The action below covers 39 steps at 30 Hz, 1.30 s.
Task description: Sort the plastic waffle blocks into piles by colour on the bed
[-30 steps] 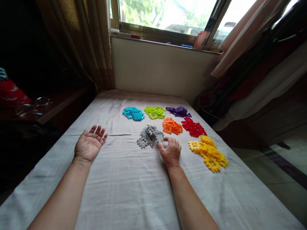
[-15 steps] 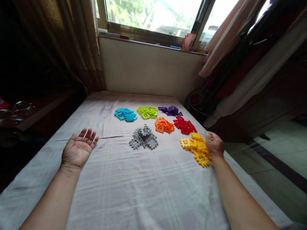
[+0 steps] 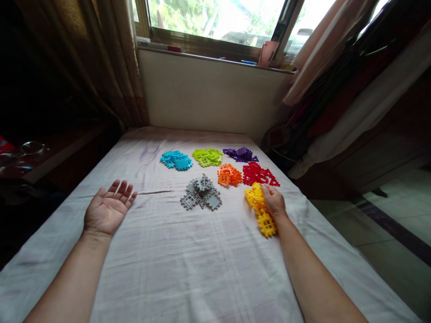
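Note:
My left hand point(image 3: 107, 210) rests palm up on the sheet at the left, open and holding nothing. At the right, my right hand point(image 3: 275, 201) is closed against the right side of a bunched pile of yellow interlocking tiles point(image 3: 261, 211); its fingertips are partly hidden. Left of that pile, grey interlocking tiles point(image 3: 202, 193) lie heaped in the middle. Orange tiles point(image 3: 229, 175) and red tiles point(image 3: 257, 174) lie just beyond the yellow ones. Farther back are blue tiles point(image 3: 175, 160), lime green tiles point(image 3: 207, 157) and purple tiles point(image 3: 241, 154).
A pale checked sheet point(image 3: 161, 269) covers the surface under the piles. Behind it are a low wall point(image 3: 208, 94) and a window sill with a pink cup point(image 3: 268, 53). A curtain point(image 3: 114, 63) hangs at the left, clothes point(image 3: 357, 107) at the right.
My right hand has moved left, and the yellow tiles have slid left with it and bunched closer together. My left hand has barely moved.

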Tool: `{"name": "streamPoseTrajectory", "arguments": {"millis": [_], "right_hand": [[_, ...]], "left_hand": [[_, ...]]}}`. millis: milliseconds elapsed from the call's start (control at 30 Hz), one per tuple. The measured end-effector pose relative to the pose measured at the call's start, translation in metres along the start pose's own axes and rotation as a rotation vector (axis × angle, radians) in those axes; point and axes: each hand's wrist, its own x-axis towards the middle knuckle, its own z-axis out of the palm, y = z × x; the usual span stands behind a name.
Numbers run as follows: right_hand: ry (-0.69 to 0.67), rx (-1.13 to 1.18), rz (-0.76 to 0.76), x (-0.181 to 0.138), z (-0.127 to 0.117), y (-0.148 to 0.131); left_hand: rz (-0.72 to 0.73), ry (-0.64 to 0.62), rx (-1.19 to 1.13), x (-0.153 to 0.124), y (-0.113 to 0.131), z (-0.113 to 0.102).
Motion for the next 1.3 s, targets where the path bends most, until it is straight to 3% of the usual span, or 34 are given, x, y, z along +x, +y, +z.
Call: {"name": "streamPoseTrajectory", "arguments": {"millis": [233,367,467,533,633,700,800,900,967,1067,1200,1300], "right_hand": [[-0.039,0.065,-0.216,-0.039,0.086,-0.071],[-0.097,0.075,-0.359,-0.084,0.141,-0.122],[-0.195,0.077,-0.527,-0.113,0.162,-0.155],[-0.255,0.092,-0.639,-0.108,0.157,-0.166],[-0.242,0.015,-0.685,-0.054,0.121,-0.153],[-0.141,-0.146,-0.536,0.001,0.087,-0.126],[-0.022,-0.447,-0.137,0.076,0.044,-0.075],[-0.108,-0.598,0.128,0.116,0.024,-0.035],[-0.213,-0.631,0.118,0.12,0.028,-0.024],[-0.324,-0.572,-0.098,0.096,0.047,-0.027],[-0.465,-0.314,-0.341,0.04,0.072,-0.053],[-0.622,-0.121,-0.503,0.03,0.08,-0.078]], "left_hand": [[-0.003,-0.029,-0.023,0.003,0.0,-0.004],[-0.014,-0.029,-0.04,0.003,0.0,-0.004],[-0.027,-0.016,-0.057,0.001,0.002,-0.003],[-0.031,-0.006,-0.07,0.001,0.002,-0.002],[-0.033,0.009,-0.086,0.0,0.002,-0.002],[-0.038,0.016,-0.094,0.001,0.002,-0.002],[-0.042,0.015,-0.103,0.002,0.0,-0.003],[-0.036,0.006,-0.102,0.002,0.0,-0.003],[-0.038,0.014,-0.099,0.002,0.0,-0.003],[-0.061,0.05,-0.097,0.002,0.002,-0.001],[-0.077,0.09,-0.104,0.001,0.004,0.002],[-0.079,0.128,-0.106,0.0,0.004,0.006]]}}
